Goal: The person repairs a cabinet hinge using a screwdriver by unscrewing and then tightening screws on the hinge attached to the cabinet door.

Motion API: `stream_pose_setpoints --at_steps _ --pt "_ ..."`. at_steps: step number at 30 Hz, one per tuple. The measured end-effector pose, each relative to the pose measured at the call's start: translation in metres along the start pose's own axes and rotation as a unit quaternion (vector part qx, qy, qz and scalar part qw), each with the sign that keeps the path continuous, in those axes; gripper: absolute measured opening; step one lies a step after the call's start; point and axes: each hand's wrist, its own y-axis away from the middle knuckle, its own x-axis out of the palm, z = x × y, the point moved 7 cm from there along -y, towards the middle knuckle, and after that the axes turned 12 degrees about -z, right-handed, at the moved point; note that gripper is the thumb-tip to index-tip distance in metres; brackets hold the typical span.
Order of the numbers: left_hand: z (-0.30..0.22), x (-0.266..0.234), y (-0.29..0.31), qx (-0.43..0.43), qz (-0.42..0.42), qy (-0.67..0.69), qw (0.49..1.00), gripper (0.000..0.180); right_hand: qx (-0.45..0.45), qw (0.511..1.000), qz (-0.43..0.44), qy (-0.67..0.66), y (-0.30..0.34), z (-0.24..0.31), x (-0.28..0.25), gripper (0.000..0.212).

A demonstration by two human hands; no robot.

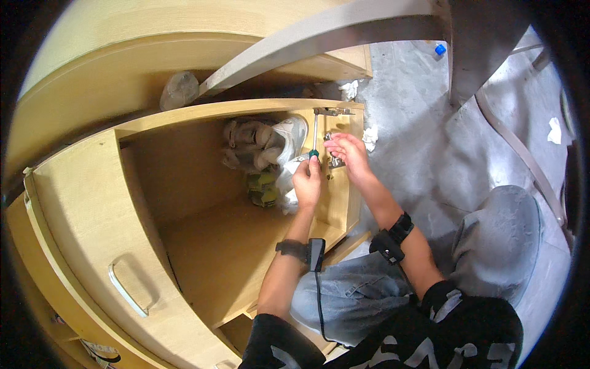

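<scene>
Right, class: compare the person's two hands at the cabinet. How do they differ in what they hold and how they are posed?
The left hand is wrapped in a fist round the green-handled screwdriver, while the right hand pinches the metal hinge with its fingertips. The left hand sits lower and nearer the person; the right hand reaches further up the cabinet side panel. Both wrists wear black bands.

screwdriver (pixel 314 132) handle hidden in left hand (pixel 307 182), bundled items (pixel 261 150) indistinct
</scene>
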Motion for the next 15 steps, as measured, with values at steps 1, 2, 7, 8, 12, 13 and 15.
stream_pose_setpoints --at_steps 1,2,7,8,12,13,15 --pt "-0.007 -0.01 0.002 0.16 -0.059 -0.082 0.982 0.031 0.004 1.0 0.005 0.0 0.005 -0.003 0.009 0.02" --pt "-0.012 -0.002 0.005 0.157 -0.05 -0.078 0.983 0.031 -0.009 1.0 -0.009 0.002 0.001 -0.001 0.001 0.019" --pt "-0.009 0.045 0.024 -0.397 0.26 0.454 0.755 0.041 -0.027 1.0 -0.003 -0.004 -0.005 0.002 -0.014 0.02" --pt "-0.001 0.044 0.025 -0.412 0.257 0.373 0.79 0.045 -0.007 1.0 -0.012 -0.012 -0.003 0.001 -0.013 0.019" --pt "0.009 0.005 -0.01 0.139 -0.032 -0.138 0.98 0.038 -0.008 0.999 -0.032 0.003 0.0 0.006 -0.004 0.017" --pt "0.015 0.002 -0.01 0.125 -0.025 -0.098 0.987 0.032 -0.021 0.999 -0.033 0.009 0.002 0.009 -0.004 0.017" --pt "0.015 -0.005 -0.012 0.101 -0.022 -0.017 0.994 0.02 -0.011 0.999 -0.033 -0.021 0.006 0.007 0.003 0.016"
